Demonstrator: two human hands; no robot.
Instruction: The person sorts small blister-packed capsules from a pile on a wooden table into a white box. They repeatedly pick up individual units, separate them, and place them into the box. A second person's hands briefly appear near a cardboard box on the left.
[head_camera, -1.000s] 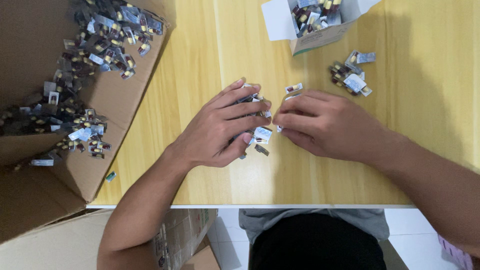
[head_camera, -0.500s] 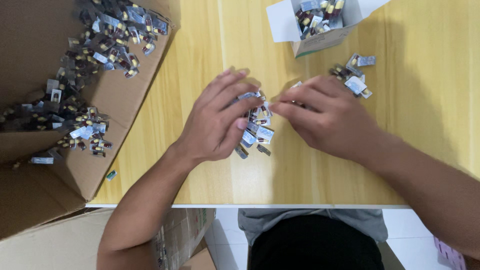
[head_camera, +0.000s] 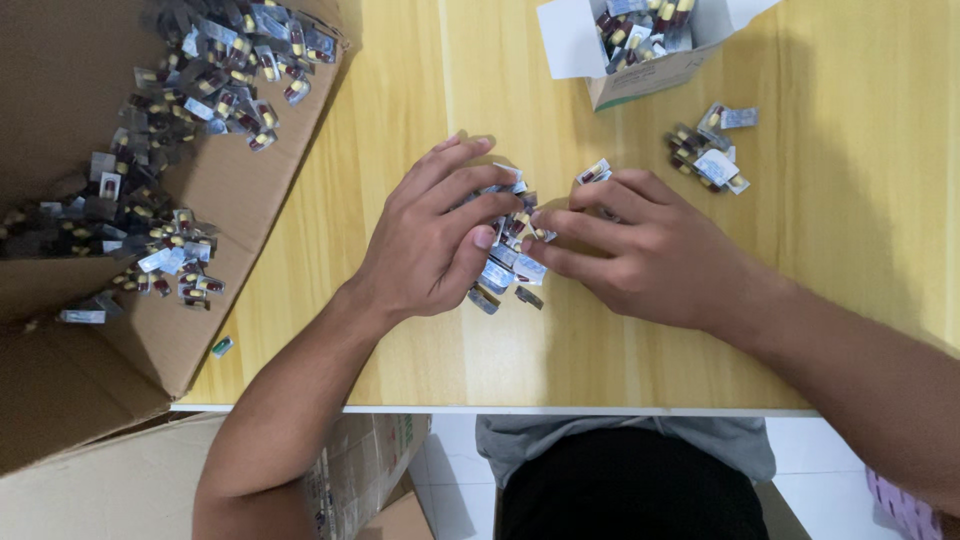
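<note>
the small pile of capsule packets (head_camera: 512, 250) lies on the yellow wooden table (head_camera: 420, 340), gathered between the two hands and partly hidden beneath their fingers. each packet is a silvery foil square with a dark red and yellow capsule in it. the left hand (head_camera: 435, 245) rests palm down over the left side of the pile, its fingers spread and curled across the packets, thumb tip pressed against them near the middle; whether it truly grips any cannot be told. the right hand (head_camera: 640, 250) lies palm down on the pile's other side, its fingertips (head_camera: 540, 218) drawn together and touching the packets just opposite the left thumb, so the two hands nearly meet over the pile. a couple of packets (head_camera: 483, 299) poke out just below the left thumb, and a single packet (head_camera: 593, 172) sits just above the right hand's knuckles.

up and to the right of the right hand, well apart from it, a loose cluster of packets (head_camera: 710, 150) lies on the table, and beyond that an open white carton (head_camera: 640, 75) holds more of them. far out past the left hand, a large brown cardboard box (head_camera: 150, 330) lies open with many packets scattered (head_camera: 170, 150) inside it. one stray packet (head_camera: 222, 347) sits beside the box's edge, near the left forearm.
</note>
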